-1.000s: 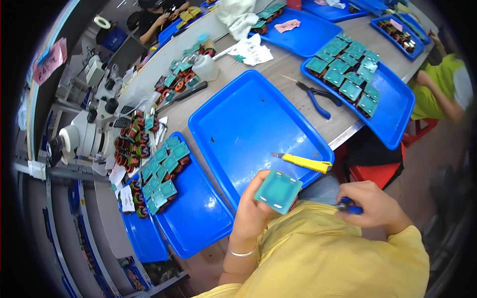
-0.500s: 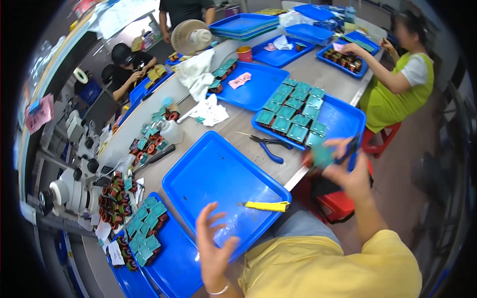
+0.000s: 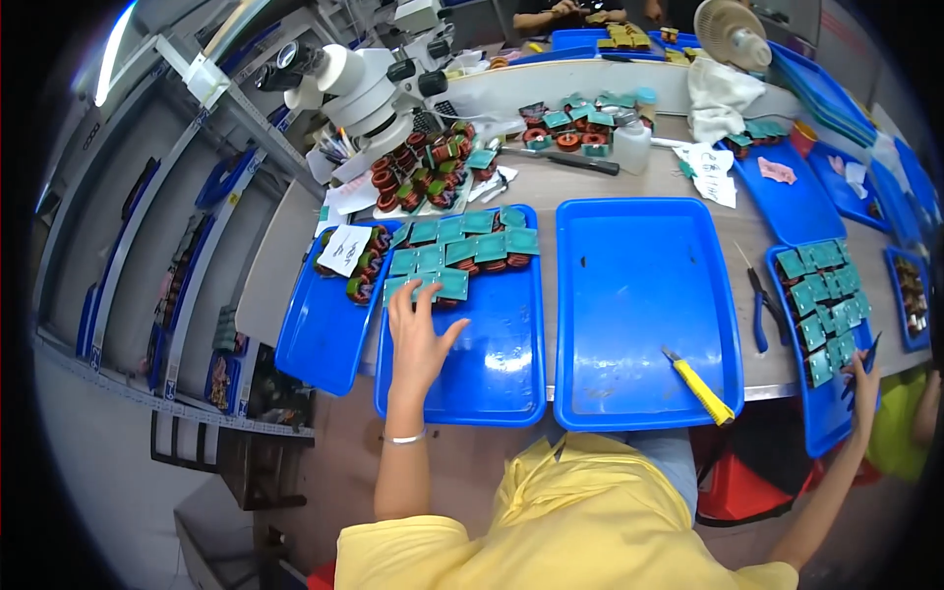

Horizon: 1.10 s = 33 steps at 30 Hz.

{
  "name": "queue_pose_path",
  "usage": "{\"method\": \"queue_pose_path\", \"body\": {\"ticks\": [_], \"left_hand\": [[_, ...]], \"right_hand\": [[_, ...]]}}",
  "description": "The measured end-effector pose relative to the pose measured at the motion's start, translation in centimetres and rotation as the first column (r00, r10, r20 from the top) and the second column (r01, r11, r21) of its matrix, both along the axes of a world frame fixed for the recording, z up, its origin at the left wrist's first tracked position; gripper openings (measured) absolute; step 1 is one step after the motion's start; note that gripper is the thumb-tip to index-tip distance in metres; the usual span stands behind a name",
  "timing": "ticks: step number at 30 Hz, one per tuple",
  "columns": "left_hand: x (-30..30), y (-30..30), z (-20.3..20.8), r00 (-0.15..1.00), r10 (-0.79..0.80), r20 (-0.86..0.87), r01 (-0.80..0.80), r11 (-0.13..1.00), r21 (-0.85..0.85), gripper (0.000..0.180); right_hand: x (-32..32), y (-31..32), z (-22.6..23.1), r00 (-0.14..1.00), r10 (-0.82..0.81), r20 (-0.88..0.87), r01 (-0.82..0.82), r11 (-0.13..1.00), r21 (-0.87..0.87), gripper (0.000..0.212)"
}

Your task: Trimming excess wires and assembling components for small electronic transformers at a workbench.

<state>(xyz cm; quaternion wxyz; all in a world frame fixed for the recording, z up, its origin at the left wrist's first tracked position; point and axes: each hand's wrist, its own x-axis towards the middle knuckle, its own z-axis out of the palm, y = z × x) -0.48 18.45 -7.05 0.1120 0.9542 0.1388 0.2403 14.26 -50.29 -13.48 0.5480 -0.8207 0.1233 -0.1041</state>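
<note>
With its fingers spread, the left hand (image 3: pixel 418 344), the nearer one, is held at the near edge of the green-topped coils (image 3: pixel 452 283) in the second blue tray (image 3: pixel 492 369) from the left, while a dark tool (image 3: pixel 873 347) is gripped in the right hand (image 3: pixel 864 386), well apart rightward.

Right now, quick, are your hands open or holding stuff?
Left hand: open, empty, near green-topped parts.
Right hand: closed, holding a dark tool.

Left hand (image 3: pixel 418 349) forward, fingers (image 3: pixel 404 301) spread, right hand (image 3: pixel 864 389) far out sideways
</note>
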Motion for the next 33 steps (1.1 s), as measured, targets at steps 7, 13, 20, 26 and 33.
{"method": "queue_pose_path", "body": {"ticks": [7, 13, 20, 26, 33], "left_hand": [[2.4, 2.1, -0.7, 1.000, -0.026, 0.003, 0.025, 0.968, 0.250, 0.062], [2.2, 0.0, -2.3, 0.999, -0.041, 0.013, 0.037, 0.972, 0.232, 0.053], [2.0, -8.3, 3.6, 0.829, -0.019, 0.559, 0.539, 0.293, -0.790, 0.072], [1.0, -16.5, 4.6, 0.692, -0.217, 0.689, 0.414, -0.663, -0.624, 0.089], [0.5, -18.5, 4.0, 0.694, -0.460, 0.554, 0.147, -0.663, -0.734, 0.048]], "right_hand": [[-2.8, 1.9, 2.6, 0.984, -0.164, 0.075, 0.165, 0.986, -0.017, 0.035], [-6.7, 10.2, 7.0, 0.912, -0.127, 0.390, 0.139, 0.990, -0.002, 0.026], [-9.8, 25.1, 9.2, 0.718, 0.478, 0.505, -0.486, 0.865, -0.127, 0.020], [-9.6, 31.7, 12.0, 0.596, 0.633, 0.494, -0.771, 0.623, 0.132, 0.031], [-10.0, 33.0, 12.3, 0.643, 0.608, 0.466, -0.758, 0.593, 0.272, 0.041]]}}
